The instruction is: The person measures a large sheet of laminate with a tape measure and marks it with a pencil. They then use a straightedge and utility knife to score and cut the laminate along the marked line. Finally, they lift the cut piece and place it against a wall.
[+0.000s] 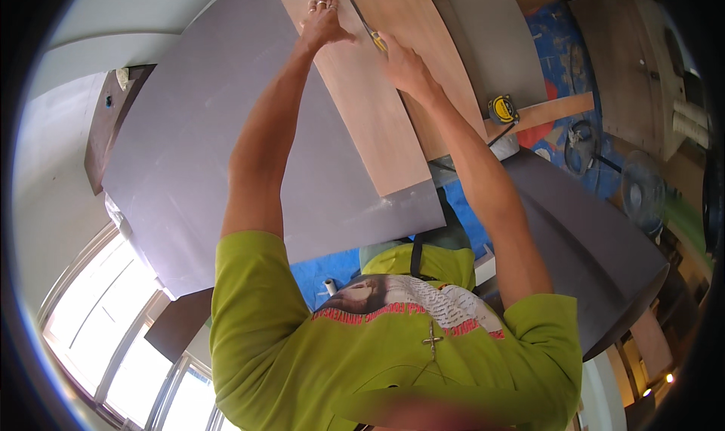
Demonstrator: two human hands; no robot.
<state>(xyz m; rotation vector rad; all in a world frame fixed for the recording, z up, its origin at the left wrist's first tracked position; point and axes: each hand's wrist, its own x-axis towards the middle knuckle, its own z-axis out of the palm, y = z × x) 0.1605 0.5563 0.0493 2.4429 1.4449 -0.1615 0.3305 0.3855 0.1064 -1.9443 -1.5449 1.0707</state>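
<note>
Resting: left hand [325, 26], fingers apart, on wooden board [370, 106]
Holding: right hand [408, 68], fingers clamped on yellow tool [377, 41]

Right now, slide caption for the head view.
Left hand on long, pale wooden board; right hand gripping yellow-and-black tool.

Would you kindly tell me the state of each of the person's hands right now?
Left hand: open, palm down on the pale wood board, thumb spread.
Right hand: closed, holding a yellow-and-black tool.
</note>
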